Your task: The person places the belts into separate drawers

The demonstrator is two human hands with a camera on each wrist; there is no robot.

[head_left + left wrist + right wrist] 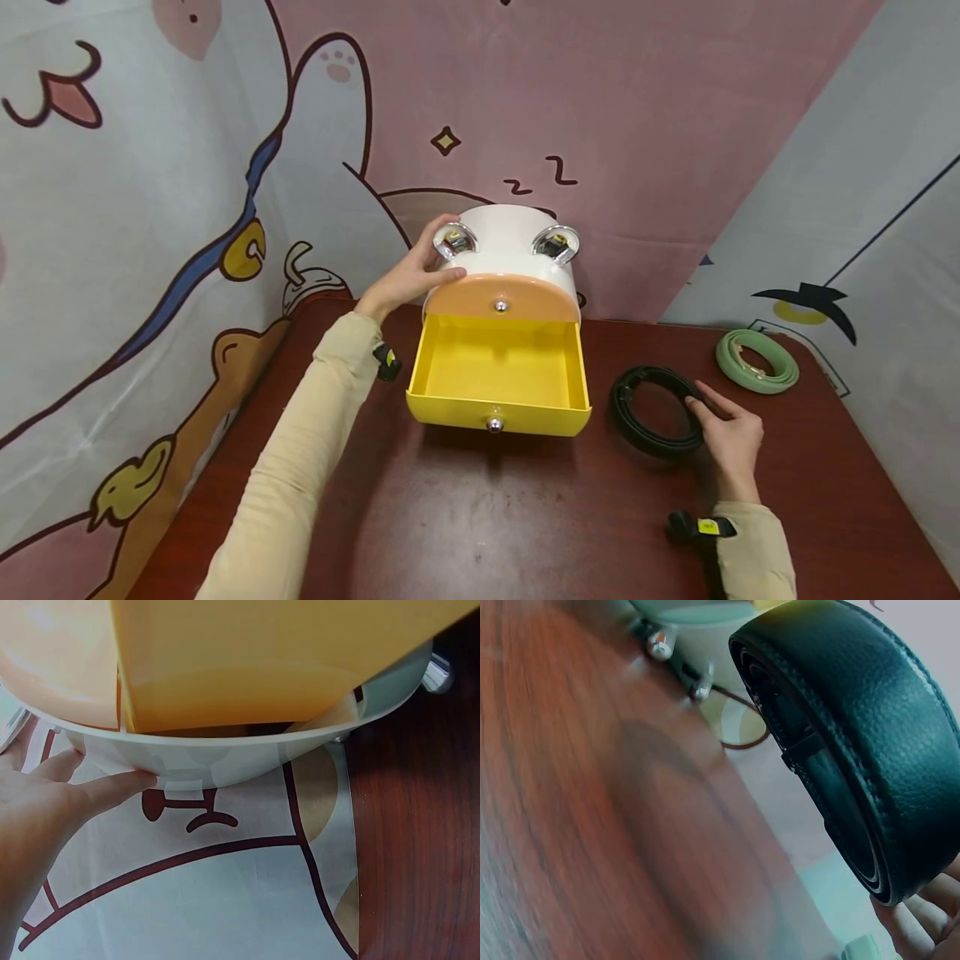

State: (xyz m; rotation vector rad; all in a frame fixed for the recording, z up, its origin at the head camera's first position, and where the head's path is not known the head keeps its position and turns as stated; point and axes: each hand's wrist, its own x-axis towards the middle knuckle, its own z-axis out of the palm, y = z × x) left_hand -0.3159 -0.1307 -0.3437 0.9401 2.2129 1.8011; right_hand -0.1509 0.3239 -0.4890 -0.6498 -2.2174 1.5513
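Observation:
A small white cabinet (504,237) with chrome ear-shaped rings stands near the back of the table. Its peach upper drawer (465,298) is closed, while the yellow lower drawer (450,411) is pulled out and holds nothing. My left hand (408,273) rests on the cabinet's left side by one ring, and in the left wrist view its extended fingers (120,787) touch the white wall. To the right of the drawer, my right hand (733,442) pinches a coiled black belt (624,412) at its right edge. The right wrist view shows this belt (885,712) raised above the tabletop, over its shadow.
A coiled green belt (782,377) with a gold-coloured buckle lies at the table's back right. Cartoon-printed cloth (637,125) rises behind and beside the reddish-brown table (480,533). The pulled-out drawer juts forward over the tabletop.

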